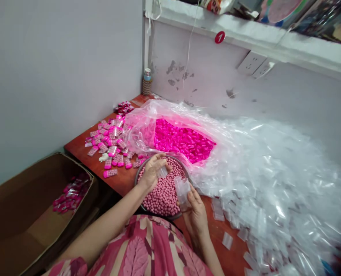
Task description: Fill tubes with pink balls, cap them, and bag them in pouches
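The left hand [151, 175] grasped a clear tube [162, 172] above the pink beads [160, 197], which filled a bowl [137, 183] at the table's near edge. The right hand [195, 211] grasped at least two clear tubes [182, 190] over the bowl's right side. Beyond the bowl, an open bag [141, 132] held bright pink caps [184, 141]. Capped tubes [113, 142] of beads lay to the left on the red table [121, 185]; a great heap [268, 180] of clear pieces spread to the right. At the near left, a box [38, 222] held pink packs [71, 193]. A bottle [146, 83] stood in the far corner.
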`<state>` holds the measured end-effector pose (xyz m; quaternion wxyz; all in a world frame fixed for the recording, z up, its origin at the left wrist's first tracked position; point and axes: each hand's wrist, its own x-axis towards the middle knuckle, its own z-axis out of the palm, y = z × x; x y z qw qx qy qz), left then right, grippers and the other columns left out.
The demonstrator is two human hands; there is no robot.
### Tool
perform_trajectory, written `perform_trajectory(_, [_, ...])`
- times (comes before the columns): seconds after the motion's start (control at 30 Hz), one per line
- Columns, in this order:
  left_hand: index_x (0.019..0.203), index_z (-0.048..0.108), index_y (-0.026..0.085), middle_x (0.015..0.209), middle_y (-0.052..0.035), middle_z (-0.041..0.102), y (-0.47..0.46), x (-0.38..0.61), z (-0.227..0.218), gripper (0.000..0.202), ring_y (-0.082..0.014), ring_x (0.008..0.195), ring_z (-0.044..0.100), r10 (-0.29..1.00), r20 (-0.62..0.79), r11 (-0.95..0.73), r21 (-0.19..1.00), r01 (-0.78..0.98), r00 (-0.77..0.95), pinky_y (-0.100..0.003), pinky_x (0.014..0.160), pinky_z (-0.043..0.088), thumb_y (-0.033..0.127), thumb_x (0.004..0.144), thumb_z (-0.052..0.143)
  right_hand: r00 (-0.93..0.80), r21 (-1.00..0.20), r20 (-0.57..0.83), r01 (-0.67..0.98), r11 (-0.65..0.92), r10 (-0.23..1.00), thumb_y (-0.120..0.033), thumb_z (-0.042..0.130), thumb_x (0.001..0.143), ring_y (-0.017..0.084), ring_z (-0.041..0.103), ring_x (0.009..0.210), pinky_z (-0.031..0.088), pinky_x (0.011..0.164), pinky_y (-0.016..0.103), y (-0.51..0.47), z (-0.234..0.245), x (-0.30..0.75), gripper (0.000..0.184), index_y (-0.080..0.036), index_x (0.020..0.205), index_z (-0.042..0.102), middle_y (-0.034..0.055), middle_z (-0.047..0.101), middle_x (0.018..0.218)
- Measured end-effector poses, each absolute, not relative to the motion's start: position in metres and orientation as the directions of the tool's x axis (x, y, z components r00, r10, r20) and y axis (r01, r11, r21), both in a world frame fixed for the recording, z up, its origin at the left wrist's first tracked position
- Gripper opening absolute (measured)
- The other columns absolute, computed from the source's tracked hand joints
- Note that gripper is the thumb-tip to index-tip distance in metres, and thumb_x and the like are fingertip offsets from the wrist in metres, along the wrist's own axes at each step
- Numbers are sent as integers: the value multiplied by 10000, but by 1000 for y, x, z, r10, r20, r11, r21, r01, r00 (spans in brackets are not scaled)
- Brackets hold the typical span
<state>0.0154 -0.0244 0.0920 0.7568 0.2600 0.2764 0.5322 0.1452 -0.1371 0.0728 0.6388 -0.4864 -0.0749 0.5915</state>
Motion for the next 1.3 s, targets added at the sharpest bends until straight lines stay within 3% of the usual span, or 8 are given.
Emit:
perform_trajectory(0.13, [1016, 510, 134, 652, -25, 611, -42, 18, 76, 381, -148, 599, 581, 916, -174, 363, 745, -559, 362, -273, 624, 434, 284, 691, 641, 289, -719, -454, -677, -155, 843, -254, 674, 671, 108, 587, 653, 506, 616, 251, -133, 73, 144, 412, -257, 1071, 576, 9, 624, 1018])
perform_trajectory(0.3, [981, 551, 154, 755, -11, 576, -53, 20, 67, 417, -106, 662, 542, 889, -210, 423, 714, -557, 406, -210, 634, 403, 292, 621, 712, 237, -708, -439, -685, -171, 867, -246, 666, 680, 113, 585, 660, 502, 614, 251, -132, 75, 139, 393, -250, 1060, 568, 1, 634, 952])
perform_trajectory(0.5, [1017, 540, 165, 861, -52, 584, -61, 26, 59, 526, -158, 779, 552, 900, -108, 359, 735, -576, 423, -244, 693, 411, 350, 567, 741, 207, -679, -438, -714, -171, 875, -214, 673, 670, 99, 565, 620, 490, 571, 224, -130, 74, 133, 360, -245, 1009, 556, -24, 624, 882])
perform_trajectory(0.63, [1094, 494, 192, 977, -82, 596, -63, 21, 62, 647, -222, 909, 551, 872, -84, 361, 775, -519, 482, -301, 772, 413, 245, 516, 780, 177, -710, -396, -681, -178, 901, -239, 677, 662, 116, 565, 617, 468, 560, 228, -129, 72, 133, 295, -226, 931, 557, -9, 626, 839])
perform_trajectory(0.83, [1073, 543, 186, 901, -48, 618, -68, 18, 64, 572, -197, 839, 569, 856, -132, 357, 850, -388, 500, -282, 754, 409, 170, 542, 754, 118, -695, -417, -680, -233, 901, -263, 675, 659, 101, 519, 547, 418, 515, 204, -131, 68, 131, 159, -196, 737, 554, -28, 591, 681])
perform_trajectory(1.07, [1129, 516, 181, 949, -80, 627, -68, 16, 61, 650, -227, 872, 577, 816, -199, 485, 747, -454, 543, -320, 771, 412, 138, 525, 752, 78, -666, -439, -697, -266, 895, -262, 697, 626, 96, 514, 548, 409, 508, 194, -132, 66, 133, 175, -185, 709, 564, -30, 585, 665])
perform_trajectory(1.3, [988, 601, 148, 837, -62, 649, -69, 22, 66, 469, -173, 739, 592, 867, -297, 485, 690, -537, 401, -273, 687, 432, 126, 537, 727, 60, -635, -467, -717, -288, 882, -262, 706, 631, 85, 500, 488, 446, 453, 192, -130, 72, 127, 179, -188, 716, 567, -45, 567, 627])
